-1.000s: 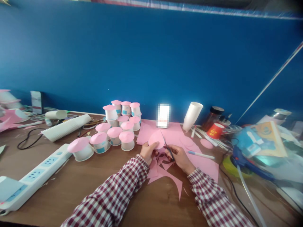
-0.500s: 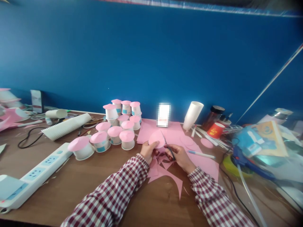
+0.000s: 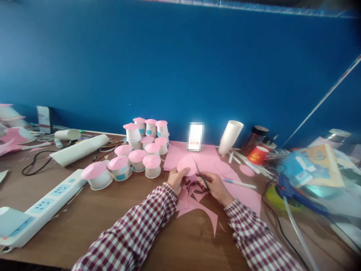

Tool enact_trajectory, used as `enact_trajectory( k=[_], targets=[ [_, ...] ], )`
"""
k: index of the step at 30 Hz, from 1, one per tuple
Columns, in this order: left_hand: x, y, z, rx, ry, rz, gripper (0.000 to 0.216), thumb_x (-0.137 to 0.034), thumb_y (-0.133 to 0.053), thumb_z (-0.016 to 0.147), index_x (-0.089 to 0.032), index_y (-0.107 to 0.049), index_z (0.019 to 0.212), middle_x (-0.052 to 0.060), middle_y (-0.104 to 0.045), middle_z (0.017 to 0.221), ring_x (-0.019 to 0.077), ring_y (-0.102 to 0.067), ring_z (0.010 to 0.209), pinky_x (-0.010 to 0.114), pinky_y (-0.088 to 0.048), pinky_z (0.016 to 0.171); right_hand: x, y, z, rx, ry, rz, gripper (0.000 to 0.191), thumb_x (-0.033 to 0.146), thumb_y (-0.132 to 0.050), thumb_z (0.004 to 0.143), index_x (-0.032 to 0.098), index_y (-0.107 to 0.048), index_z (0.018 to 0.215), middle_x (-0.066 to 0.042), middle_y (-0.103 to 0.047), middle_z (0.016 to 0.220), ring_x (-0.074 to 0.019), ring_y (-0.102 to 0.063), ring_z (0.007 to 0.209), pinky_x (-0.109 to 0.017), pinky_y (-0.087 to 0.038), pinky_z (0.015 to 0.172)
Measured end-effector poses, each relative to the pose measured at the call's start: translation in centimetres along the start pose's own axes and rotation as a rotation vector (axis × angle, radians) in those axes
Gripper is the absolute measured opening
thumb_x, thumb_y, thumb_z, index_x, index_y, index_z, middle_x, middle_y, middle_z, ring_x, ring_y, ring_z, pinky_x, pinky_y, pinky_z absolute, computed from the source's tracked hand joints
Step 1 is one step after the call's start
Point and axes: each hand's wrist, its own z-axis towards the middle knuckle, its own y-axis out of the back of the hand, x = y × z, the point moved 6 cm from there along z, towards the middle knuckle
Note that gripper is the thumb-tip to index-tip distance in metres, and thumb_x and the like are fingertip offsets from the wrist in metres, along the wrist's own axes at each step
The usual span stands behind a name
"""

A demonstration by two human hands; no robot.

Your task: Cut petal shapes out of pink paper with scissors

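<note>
My left hand (image 3: 176, 179) pinches a round pink paper disc (image 3: 186, 164) at its lower edge, thumb on top. In my right hand (image 3: 213, 185) is a pair of dark-handled scissors (image 3: 201, 177), its blades lying along the disc's right edge. Pink offcuts (image 3: 200, 210) are spread beneath both hands. Behind the disc lie pink paper sheets (image 3: 172, 156), and loose pink discs (image 3: 224, 168) rest to the right. A white marker with a blue band (image 3: 239, 184) lies beside my right hand.
Paper cups with pink paper tops (image 3: 137, 161) stand in rows on the left, near a white power strip (image 3: 50, 205). A lit phone (image 3: 195, 137) leans on the blue wall. To the right are stacked white cups (image 3: 230, 137), a red cup (image 3: 257, 155) and a blue glue gun (image 3: 301, 201).
The view has shifted very slightly. Hands, disc and scissors keep almost the same position.
</note>
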Motion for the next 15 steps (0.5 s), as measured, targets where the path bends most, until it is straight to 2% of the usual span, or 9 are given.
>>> enact_trajectory(
  k=[15],
  targets=[
    [-0.24, 0.00, -0.18, -0.002, -0.004, 0.018, 0.023, -0.019, -0.076, 0.057, -0.010, -0.055, 0.064, -0.003, -0.050, 0.045, 0.0049, -0.042, 0.035, 0.016, -0.032, 0.031, 0.15, 0.00, -0.19, 0.002, -0.004, 0.011, 0.033, 0.040, -0.065, 0.074, 0.014, -0.064, 0.094, 0.004, -0.047, 0.057, -0.0083, -0.041, 0.049, -0.022, -0.037, 0.047]
  ],
)
